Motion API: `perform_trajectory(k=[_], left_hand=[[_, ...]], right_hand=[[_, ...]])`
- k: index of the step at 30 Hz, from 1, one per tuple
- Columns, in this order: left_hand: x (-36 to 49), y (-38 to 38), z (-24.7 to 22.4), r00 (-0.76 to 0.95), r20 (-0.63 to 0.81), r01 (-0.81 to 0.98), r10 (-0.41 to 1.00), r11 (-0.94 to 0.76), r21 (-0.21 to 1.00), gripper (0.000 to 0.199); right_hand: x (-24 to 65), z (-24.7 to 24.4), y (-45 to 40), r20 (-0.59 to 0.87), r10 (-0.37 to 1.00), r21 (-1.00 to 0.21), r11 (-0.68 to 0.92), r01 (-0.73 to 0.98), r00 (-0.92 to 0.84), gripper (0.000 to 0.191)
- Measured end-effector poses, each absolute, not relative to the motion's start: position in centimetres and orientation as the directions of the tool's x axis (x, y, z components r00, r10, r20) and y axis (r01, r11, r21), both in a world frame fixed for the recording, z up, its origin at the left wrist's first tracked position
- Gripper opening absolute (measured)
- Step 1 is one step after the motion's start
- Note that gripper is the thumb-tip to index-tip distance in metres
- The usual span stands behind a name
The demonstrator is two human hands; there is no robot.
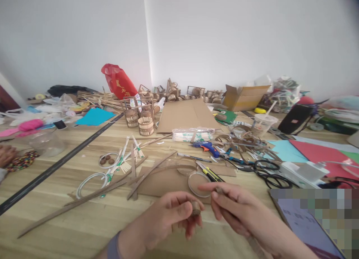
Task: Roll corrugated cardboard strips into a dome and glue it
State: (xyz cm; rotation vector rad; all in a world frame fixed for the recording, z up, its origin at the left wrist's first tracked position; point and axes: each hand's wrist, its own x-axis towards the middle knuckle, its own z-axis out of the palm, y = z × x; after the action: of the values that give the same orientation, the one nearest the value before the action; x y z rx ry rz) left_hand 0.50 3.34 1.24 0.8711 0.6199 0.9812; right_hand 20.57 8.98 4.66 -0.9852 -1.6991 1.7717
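Observation:
Near the front of the table, my left hand (165, 216) pinches a small round brown piece (195, 208) between thumb and fingers. It may be a coiled strip. Just to its right, my right hand (242, 206) is closed on a thin brown strip (255, 248); one end shows at the thumb, and a tail hangs below the wrist. The two hands are close but apart. Beyond them, a white ring (189, 184) and a yellow-black utility knife (209, 173) rest by a flat cardboard piece (159, 182).
A blue glue gun (206, 147), black scissors (269, 169) and a power strip (301, 175) lie to the right. Long brown strips (98, 191) lie left. Small slatted baskets (146, 126) stand behind. A tablet (308, 225) is front right; another person's hand (7, 154) is far left.

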Motion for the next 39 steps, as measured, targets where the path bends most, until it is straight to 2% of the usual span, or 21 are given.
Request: perform_trajectory(k=[3, 5, 7, 9, 14, 17, 21, 24, 28, 39], left_hand=[[0.4, 4.3, 0.3, 0.409, -0.064, -0.454, 0.910, 0.264, 0.851, 0.046], [0.3, 4.5, -0.3, 0.369, -0.076, -0.471, 0.926, 0.257, 0.844, 0.046], [0.2, 4.6, -0.7, 0.348, -0.083, -0.472, 0.934, 0.251, 0.845, 0.045], [0.1, 4.6, -0.9, 0.345, -0.066, -0.467, 0.936, 0.232, 0.853, 0.045], [-0.3, 4.7, -0.9, 0.356, -0.052, -0.476, 0.933, 0.229, 0.849, 0.044], [-0.6, 4.8, -0.9, 0.375, -0.032, -0.502, 0.927, 0.232, 0.833, 0.043], [-0.9, 4.8, -0.7, 0.382, -0.003, -0.567, 0.924, 0.237, 0.789, 0.043], [-1.0, 4.9, -0.7, 0.355, -0.006, -0.603, 0.935, 0.234, 0.763, 0.043], [-0.9, 5.0, -0.8, 0.317, -0.064, -0.597, 0.946, 0.252, 0.762, 0.045], [-0.8, 5.0, -0.8, 0.290, -0.127, -0.554, 0.949, 0.274, 0.786, 0.046]], right_hand=[[19.6, 4.2, 8.3, 0.085, 0.852, -0.930, 0.253, 0.265, -0.516, 0.040], [19.3, 3.9, 8.1, 0.265, 0.831, -0.839, 0.449, 0.307, -0.490, 0.038], [19.1, 3.7, 7.9, 0.401, 0.777, -0.750, 0.583, 0.313, -0.485, 0.036], [18.9, 3.6, 7.5, 0.462, 0.730, -0.685, 0.654, 0.321, -0.503, 0.033], [18.3, 4.0, 6.4, 0.442, 0.700, -0.665, 0.675, 0.320, -0.561, 0.034], [18.2, 4.3, 6.2, 0.372, 0.718, -0.730, 0.618, 0.292, -0.588, 0.032], [18.0, 4.7, 6.1, 0.243, 0.738, -0.810, 0.511, 0.286, -0.629, 0.015], [17.5, 4.8, 6.1, 0.317, 0.760, -0.741, 0.572, 0.352, -0.567, 0.009], [16.9, 4.2, 6.3, 0.430, 0.729, -0.645, 0.661, 0.385, -0.532, 0.010], [16.9, 2.9, 6.8, 0.501, 0.673, -0.592, 0.725, 0.352, -0.545, 0.008]])
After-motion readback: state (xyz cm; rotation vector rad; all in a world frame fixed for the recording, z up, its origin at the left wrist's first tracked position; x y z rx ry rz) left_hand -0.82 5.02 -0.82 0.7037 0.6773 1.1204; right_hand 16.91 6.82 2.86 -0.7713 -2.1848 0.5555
